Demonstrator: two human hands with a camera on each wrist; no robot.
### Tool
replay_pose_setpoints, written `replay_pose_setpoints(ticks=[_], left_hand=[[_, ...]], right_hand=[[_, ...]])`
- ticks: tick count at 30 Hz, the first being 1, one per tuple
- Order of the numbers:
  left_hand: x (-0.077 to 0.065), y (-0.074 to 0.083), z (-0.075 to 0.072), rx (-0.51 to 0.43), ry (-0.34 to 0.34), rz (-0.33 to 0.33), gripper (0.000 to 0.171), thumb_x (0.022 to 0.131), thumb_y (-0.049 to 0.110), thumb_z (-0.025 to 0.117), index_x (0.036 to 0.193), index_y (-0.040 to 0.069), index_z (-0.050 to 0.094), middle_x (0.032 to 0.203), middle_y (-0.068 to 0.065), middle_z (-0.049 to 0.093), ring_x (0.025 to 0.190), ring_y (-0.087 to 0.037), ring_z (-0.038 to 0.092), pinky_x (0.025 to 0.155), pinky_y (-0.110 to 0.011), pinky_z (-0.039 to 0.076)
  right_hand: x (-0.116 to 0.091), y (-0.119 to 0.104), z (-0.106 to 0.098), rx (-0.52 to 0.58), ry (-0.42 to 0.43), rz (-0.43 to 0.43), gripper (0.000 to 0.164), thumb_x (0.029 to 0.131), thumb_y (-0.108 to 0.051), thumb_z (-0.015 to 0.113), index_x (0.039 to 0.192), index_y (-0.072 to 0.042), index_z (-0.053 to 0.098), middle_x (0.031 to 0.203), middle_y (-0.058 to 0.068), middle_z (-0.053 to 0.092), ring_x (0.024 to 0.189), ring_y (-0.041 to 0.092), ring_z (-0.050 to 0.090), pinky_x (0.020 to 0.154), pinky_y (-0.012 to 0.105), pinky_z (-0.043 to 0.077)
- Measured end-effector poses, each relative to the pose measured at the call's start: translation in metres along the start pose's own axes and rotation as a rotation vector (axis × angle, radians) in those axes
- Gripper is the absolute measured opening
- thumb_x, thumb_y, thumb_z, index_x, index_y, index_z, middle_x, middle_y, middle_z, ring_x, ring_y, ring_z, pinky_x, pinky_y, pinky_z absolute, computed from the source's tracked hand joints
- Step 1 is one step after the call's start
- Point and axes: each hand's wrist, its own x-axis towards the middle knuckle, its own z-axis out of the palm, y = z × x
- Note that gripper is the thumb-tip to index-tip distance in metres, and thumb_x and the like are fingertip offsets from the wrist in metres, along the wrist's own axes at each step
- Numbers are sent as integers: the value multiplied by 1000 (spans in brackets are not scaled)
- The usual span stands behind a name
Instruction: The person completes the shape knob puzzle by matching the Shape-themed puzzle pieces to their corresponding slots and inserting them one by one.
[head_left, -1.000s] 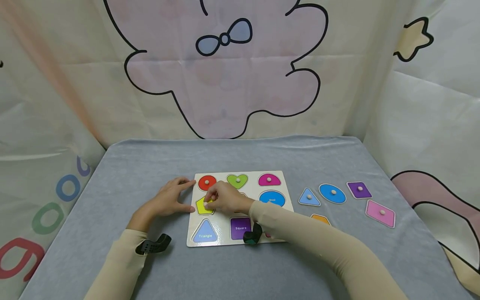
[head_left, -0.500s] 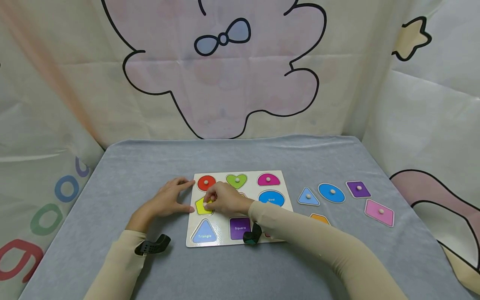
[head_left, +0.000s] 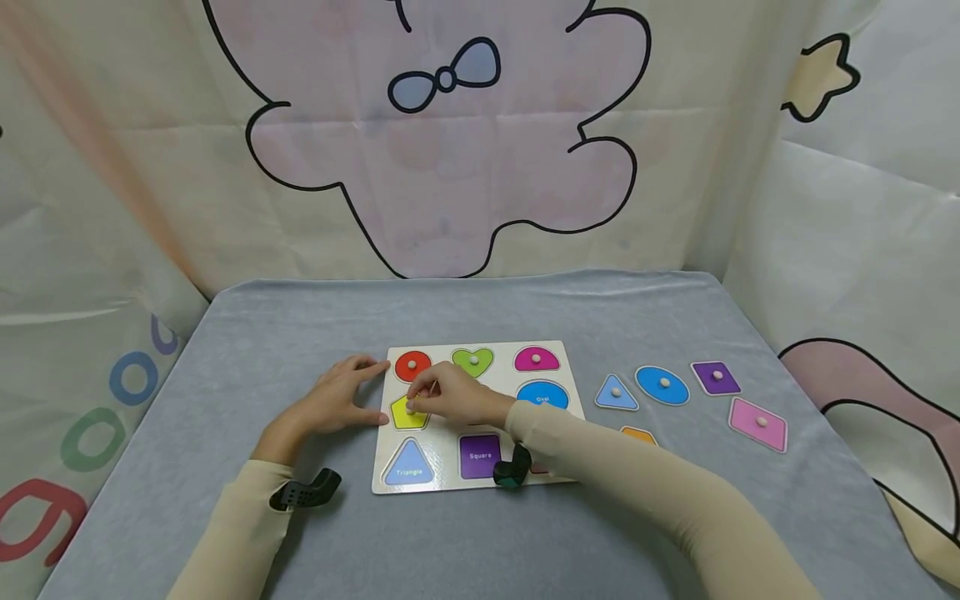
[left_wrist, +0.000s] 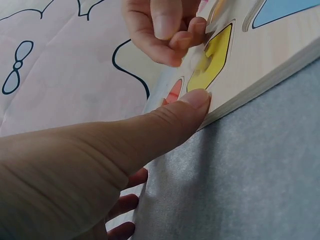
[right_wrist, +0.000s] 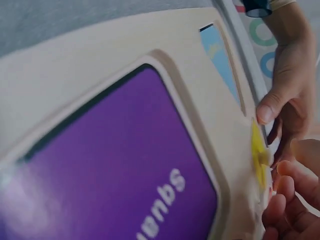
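Observation:
A pale wooden puzzle board (head_left: 447,467) lies on the table. Its yellow pentagon piece (head_left: 400,418) sits in the left column, with a small round knob on top. My right hand (head_left: 465,397) hovers close over it with bent fingers; the left wrist view shows the knob just apart from the fingertips. My left hand (head_left: 337,402) is at the board's left edge, thumb (left_wrist: 192,102) resting on the rim beside the pentagon, other fingers spread. Red circle (head_left: 413,366), green heart (head_left: 473,362) and magenta half-circle (head_left: 537,359) pieces sit along the top row. The right forearm covers part of the board.
Right of the board lie loose knobbed pieces: a light blue triangle (head_left: 617,393), a blue oval (head_left: 662,385), a purple square (head_left: 716,378), a pink parallelogram-like piece (head_left: 759,426) and an orange one (head_left: 640,436) partly behind the right sleeve. A printed cloth (head_left: 450,192) hangs behind the table.
My right hand, which pinched the pentagon's knob, has let go and moved slightly to the right. The pentagon stays in place, and my left hand has not moved.

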Motion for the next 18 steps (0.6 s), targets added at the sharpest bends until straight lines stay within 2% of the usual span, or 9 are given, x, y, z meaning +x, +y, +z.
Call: replay_pose_setpoints(ticks=[10, 18], left_hand=[[0, 1, 2, -1, -4, -30, 91, 79, 45, 84, 154, 12, 44, 148, -21, 45, 137, -42, 39, 113, -68, 32], [0, 1, 2, -5, 8, -28, 92, 79, 46, 84, 154, 11, 44, 149, -21, 45, 136, -42, 40, 112, -68, 33]], right_hand=[[-11, 0, -14, -2, 12, -9, 15, 98, -23, 67, 104, -13, 76, 89, -3, 67, 76, 11, 54, 66, 18, 45], [-22, 0, -25, -32, 36, 6, 14, 97, -23, 68, 103, -13, 77, 90, -2, 64, 83, 13, 53, 72, 20, 44]])
